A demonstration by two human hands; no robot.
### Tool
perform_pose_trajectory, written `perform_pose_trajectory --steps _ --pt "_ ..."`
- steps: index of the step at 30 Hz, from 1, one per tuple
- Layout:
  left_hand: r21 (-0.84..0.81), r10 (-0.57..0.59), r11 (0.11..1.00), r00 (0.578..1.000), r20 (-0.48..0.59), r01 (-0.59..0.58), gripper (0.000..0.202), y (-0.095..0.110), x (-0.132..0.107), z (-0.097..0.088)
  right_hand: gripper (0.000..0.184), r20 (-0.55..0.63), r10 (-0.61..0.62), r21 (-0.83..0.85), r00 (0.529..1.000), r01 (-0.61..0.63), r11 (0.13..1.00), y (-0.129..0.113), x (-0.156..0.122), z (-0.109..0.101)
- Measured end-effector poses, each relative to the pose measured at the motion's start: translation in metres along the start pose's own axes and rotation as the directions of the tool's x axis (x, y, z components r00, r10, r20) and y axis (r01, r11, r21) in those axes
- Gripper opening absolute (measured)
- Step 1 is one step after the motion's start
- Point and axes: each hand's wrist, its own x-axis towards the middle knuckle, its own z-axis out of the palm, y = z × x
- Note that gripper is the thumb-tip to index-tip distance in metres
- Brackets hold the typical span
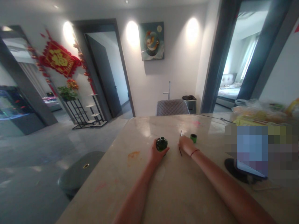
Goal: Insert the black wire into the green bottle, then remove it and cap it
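Observation:
My left hand (157,152) is wrapped round a small dark green bottle (162,144) that stands upright on the table (168,193). The bottle's narrow mouth faces up, with no lid on it. To its right, the fingers of my right hand (186,145) are closed on a thin dark stick (180,151). One end of the stick pokes out above the fingers and the other below; its exact kind is too small to tell. Just beyond the right hand sits a short green cylinder (193,138) with a dark opening, resembling a cap.
At the right, a phone-like screen (252,155), partly pixelated, leans on a black round stand (240,171). Plastic bags (261,112) are piled behind it. A grey chair (172,107) is at the far edge, and a green stool (79,171) stands left of the table.

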Motion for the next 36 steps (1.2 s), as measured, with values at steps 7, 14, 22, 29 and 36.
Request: perform_pose_trajectory --steps 7,14,22,29,36 --pt "-0.004 0.006 1.0 1.0 0.015 -0.006 0.062 0.001 0.0 -0.001 0.033 -0.021 -0.05 0.011 0.999 0.05 0.999 0.004 0.002 -0.003" --pt "-0.001 0.006 1.0 1.0 0.021 -0.006 0.061 0.002 -0.001 -0.003 0.031 -0.021 -0.032 0.044 0.999 0.033 0.998 0.007 0.0 -0.005" --pt "0.028 0.017 0.999 1.0 0.003 -0.018 0.06 0.002 -0.001 -0.002 0.028 0.014 -0.011 0.052 1.0 0.01 0.999 0.008 0.002 0.0" --pt "0.012 0.019 1.0 1.0 0.023 -0.019 0.062 0.001 0.0 -0.002 0.025 0.033 -0.04 0.055 0.999 0.039 0.998 0.01 0.002 -0.007" --pt "0.008 0.016 1.0 0.999 0.029 -0.016 0.06 0.003 -0.001 -0.004 0.027 -0.236 0.09 -0.101 0.968 -0.117 0.988 0.04 0.003 -0.02"
